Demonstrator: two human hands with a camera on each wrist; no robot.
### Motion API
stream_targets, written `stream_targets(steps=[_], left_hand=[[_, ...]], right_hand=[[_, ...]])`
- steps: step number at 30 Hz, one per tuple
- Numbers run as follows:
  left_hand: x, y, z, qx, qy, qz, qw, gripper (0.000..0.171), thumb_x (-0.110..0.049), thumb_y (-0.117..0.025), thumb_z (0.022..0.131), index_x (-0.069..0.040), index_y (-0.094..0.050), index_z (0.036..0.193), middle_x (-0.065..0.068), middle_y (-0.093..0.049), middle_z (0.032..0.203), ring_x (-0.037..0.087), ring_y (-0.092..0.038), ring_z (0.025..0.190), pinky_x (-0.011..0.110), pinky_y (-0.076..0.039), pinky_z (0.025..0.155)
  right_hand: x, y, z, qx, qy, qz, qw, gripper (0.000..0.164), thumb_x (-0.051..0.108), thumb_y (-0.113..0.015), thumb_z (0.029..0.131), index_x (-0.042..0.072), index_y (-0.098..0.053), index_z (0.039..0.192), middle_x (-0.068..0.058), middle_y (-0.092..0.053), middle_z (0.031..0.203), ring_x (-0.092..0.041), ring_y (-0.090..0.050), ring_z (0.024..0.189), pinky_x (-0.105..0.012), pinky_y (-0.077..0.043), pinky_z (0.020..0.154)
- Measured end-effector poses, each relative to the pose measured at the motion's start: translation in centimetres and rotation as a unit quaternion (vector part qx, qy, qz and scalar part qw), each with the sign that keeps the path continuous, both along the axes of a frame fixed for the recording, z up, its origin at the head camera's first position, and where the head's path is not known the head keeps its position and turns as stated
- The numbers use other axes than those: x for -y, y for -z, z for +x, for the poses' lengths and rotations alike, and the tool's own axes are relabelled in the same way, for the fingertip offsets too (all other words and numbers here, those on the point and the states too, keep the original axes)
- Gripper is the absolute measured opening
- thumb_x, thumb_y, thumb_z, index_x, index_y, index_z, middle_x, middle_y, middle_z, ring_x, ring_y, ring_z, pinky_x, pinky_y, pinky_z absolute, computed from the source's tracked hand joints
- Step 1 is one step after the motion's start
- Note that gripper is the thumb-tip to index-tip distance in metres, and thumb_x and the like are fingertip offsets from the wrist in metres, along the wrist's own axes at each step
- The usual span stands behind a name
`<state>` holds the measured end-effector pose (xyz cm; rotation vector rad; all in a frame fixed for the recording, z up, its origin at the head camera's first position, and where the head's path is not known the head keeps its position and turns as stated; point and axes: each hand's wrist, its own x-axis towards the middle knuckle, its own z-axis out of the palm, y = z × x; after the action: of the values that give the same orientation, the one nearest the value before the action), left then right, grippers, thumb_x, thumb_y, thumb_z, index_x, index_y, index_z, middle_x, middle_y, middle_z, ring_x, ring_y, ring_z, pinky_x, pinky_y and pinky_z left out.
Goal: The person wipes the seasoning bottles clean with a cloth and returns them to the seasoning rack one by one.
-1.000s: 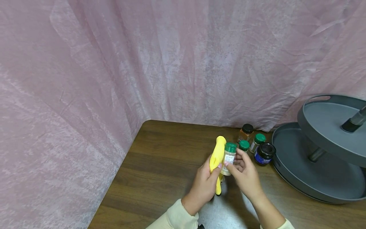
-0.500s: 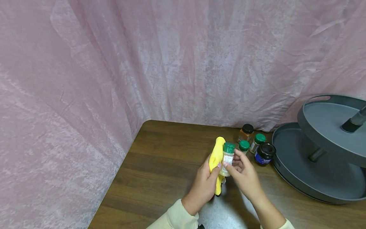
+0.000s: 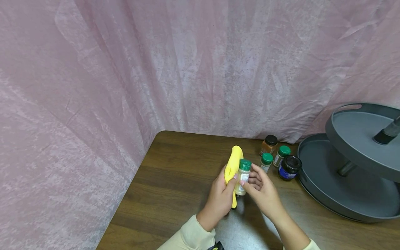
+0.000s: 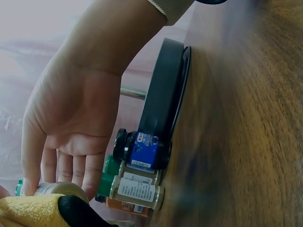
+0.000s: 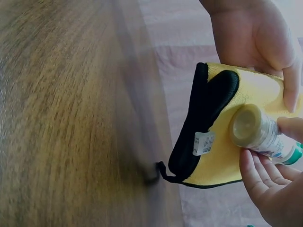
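Note:
My left hand grips a folded yellow cleaning cloth with black edging, thumb on its near side. My right hand pinches a clear spice jar with a green cap, thumb on the label and fingers behind. The jar stands nearly upright against the cloth, held over the table. In the right wrist view the jar's round base faces the camera, and a white tag hangs from the cloth's black border. The left wrist view shows the right palm behind the cloth.
To the right stand two more green-capped spice jars, an orange-brown jar with a black lid and a dark jar with a blue label. Beyond them is a grey two-tier tray. A pink curtain hangs behind the wooden table.
Both hands have shifted a little left with the cloth and spice jar. The jar sits slightly lower, and more of the green-capped jar behind the right hand shows.

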<state>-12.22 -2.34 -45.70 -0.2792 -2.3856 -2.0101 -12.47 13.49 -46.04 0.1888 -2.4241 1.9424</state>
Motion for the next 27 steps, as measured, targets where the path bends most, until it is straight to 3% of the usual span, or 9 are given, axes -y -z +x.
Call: stream_targets(steps=[5, 10, 16, 23, 27], left_hand=[[-0.20, 0.11, 0.10, 0.001, 0.005, 0.002, 1.0000, 0.038, -0.023, -0.052, 0.105, -0.020, -0.050, 0.142, 0.009, -0.067, 0.111, 0.010, -0.063, 0.086, 0.024, -0.055, 0.075], [-0.60, 0.40, 0.26, 0.004, 0.026, 0.010, 0.9996, 0.035, -0.022, -0.053, 0.104, -0.021, -0.052, 0.139, 0.010, -0.067, 0.104, 0.021, -0.068, 0.082, 0.026, -0.057, 0.071], [-0.81, 0.57, 0.34, 0.007, 0.048, 0.037, 0.9981, 0.034, -0.022, -0.052, 0.105, -0.021, -0.051, 0.139, 0.016, -0.067, 0.102, 0.028, -0.070, 0.080, 0.030, -0.060, 0.069], [-0.61, 0.42, 0.17, 0.015, 0.032, 0.042, 0.9985, 0.044, -0.018, -0.050, 0.105, -0.026, -0.043, 0.148, 0.012, -0.064, 0.113, 0.021, -0.068, 0.085, 0.033, -0.060, 0.074], [-0.40, 0.36, 0.03, 0.010, 0.025, 0.037, 0.9990, 0.046, -0.021, -0.049, 0.106, -0.027, -0.041, 0.150, 0.010, -0.063, 0.118, 0.015, -0.066, 0.088, 0.030, -0.059, 0.077]], right_hand=[[-0.25, -0.01, -0.05, -0.020, 0.020, 0.001, 1.000, 0.065, 0.014, -0.069, 0.096, -0.001, -0.037, 0.150, -0.022, -0.063, 0.125, -0.003, -0.061, 0.104, -0.013, -0.050, 0.091], [-0.70, -0.18, -0.24, -0.039, 0.043, -0.007, 0.998, 0.059, 0.011, -0.066, 0.098, 0.000, -0.039, 0.149, -0.022, -0.061, 0.126, -0.002, -0.060, 0.103, -0.010, -0.049, 0.090], [-0.89, -0.38, -0.30, -0.042, 0.038, -0.021, 0.998, 0.059, 0.012, -0.062, 0.101, 0.001, -0.037, 0.153, -0.022, -0.056, 0.131, 0.000, -0.059, 0.105, -0.009, -0.049, 0.089], [-0.47, -0.15, -0.09, -0.023, 0.022, -0.017, 0.999, 0.056, 0.010, -0.060, 0.101, -0.003, -0.039, 0.152, -0.022, -0.053, 0.134, 0.003, -0.058, 0.106, -0.009, -0.049, 0.089], [-0.38, 0.00, -0.13, -0.018, 0.002, 0.010, 1.000, 0.053, 0.014, -0.060, 0.102, 0.003, -0.043, 0.151, -0.017, -0.056, 0.132, -0.004, -0.059, 0.107, -0.014, -0.051, 0.089]])
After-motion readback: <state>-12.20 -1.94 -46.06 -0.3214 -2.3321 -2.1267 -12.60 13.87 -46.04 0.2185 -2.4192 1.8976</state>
